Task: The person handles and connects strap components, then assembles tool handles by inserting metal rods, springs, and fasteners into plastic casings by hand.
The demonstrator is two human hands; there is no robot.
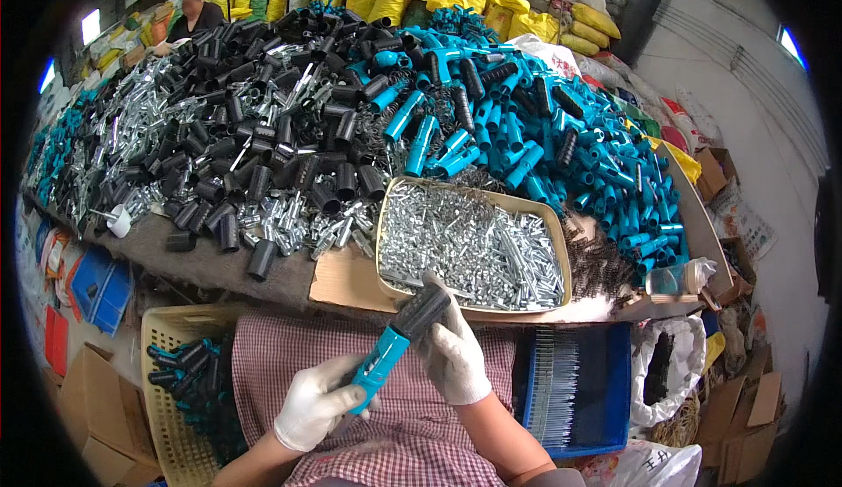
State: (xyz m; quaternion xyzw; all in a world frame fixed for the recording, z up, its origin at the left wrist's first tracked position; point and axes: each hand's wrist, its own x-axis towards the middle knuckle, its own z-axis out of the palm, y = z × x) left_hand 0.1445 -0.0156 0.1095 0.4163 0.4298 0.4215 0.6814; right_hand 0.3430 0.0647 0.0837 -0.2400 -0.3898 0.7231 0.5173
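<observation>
In front of my lap I hold a teal plastic tube part [382, 357] with a black ribbed sleeve [421, 311] at its upper end. My left hand [317, 402], in a white glove, is closed round the lower teal end. My right hand [456, 357], also gloved, grips the black sleeve from its right side, the fingers partly hidden behind it. The piece tilts up to the right, its top near the front rim of a cream tray [386, 287] of small metal pins and pieces.
A table holds heaps of black sleeves [285, 127], teal tubes [517, 136], metal parts and dark springs [601, 263]. At lower left stands a yellow basket [167, 399] of teal-and-black pieces. To the right, a blue crate [605, 382] holds metal rods. A person [197, 15] sits at the far left.
</observation>
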